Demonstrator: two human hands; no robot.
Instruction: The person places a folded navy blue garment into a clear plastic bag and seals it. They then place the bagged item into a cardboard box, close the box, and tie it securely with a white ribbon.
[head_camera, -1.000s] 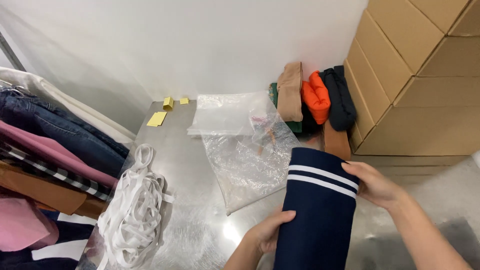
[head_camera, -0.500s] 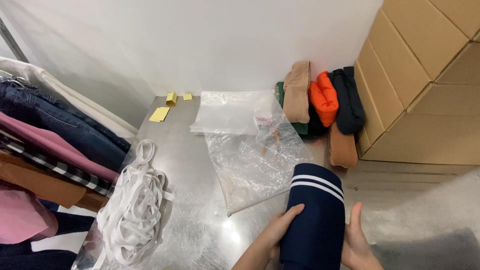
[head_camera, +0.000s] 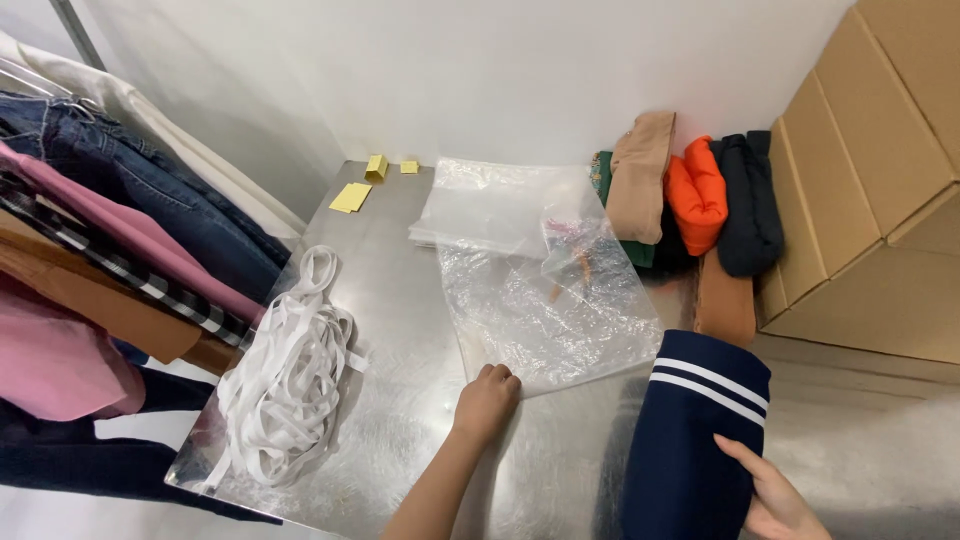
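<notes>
My right hand (head_camera: 765, 493) grips a rolled navy garment (head_camera: 690, 440) with two white stripes near its top, at the table's near right. My left hand (head_camera: 487, 401) has its fingers curled on the near edge of a clear plastic bag (head_camera: 550, 300) that lies flat on the shiny metal table (head_camera: 400, 300). A stack of more clear bags (head_camera: 495, 205) lies behind it.
A bundle of white straps (head_camera: 290, 375) sits at the table's left edge. Rolled garments, tan (head_camera: 640, 175), orange (head_camera: 697, 190) and dark (head_camera: 748, 200), lean at the back right beside cardboard boxes (head_camera: 880, 180). Hanging clothes (head_camera: 110, 240) fill the left. Yellow tags (head_camera: 352, 195) lie at the back.
My left hand let go of the navy roll and moved left onto the plastic bag's near edge. My right hand alone now holds the roll.
</notes>
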